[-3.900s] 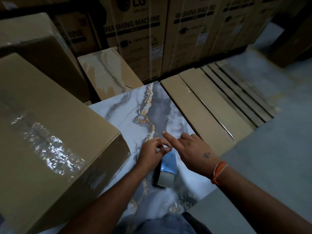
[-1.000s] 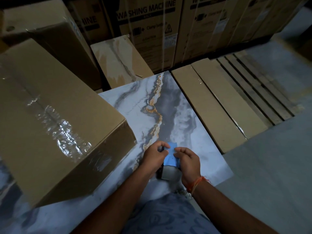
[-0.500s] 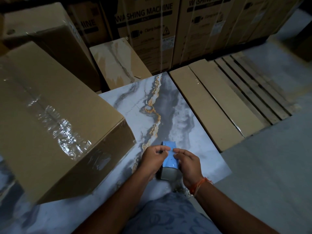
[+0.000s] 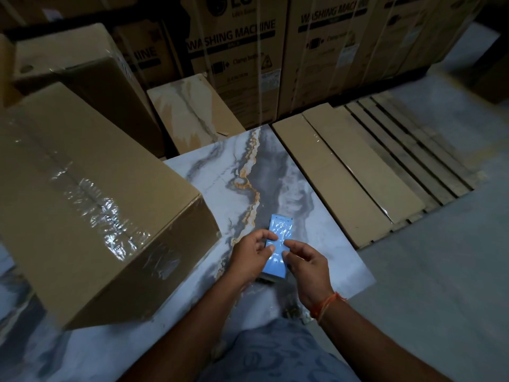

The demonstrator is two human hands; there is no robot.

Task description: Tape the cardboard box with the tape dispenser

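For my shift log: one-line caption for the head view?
Both hands, left hand and right hand, pulling tape from blue dispenser beside cardboard box.

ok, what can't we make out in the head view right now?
- Tape dispenser: its body is hidden under the blue strip and both hands; no roll visible.
- Left hand and right hand: grip unclear; fingertips overlap the strip.
- Cardboard box: left end cut off by the frame edge.

Both hands meet over a blue dispenser (image 4: 278,248) that sits on a marble slab (image 4: 297,188). The left hand (image 4: 252,257) and the right hand (image 4: 308,264) pinch it by the fingertips; the grip looks light, but the light is poor. A taped box (image 4: 82,194) lies just to the left, apart from the hands.
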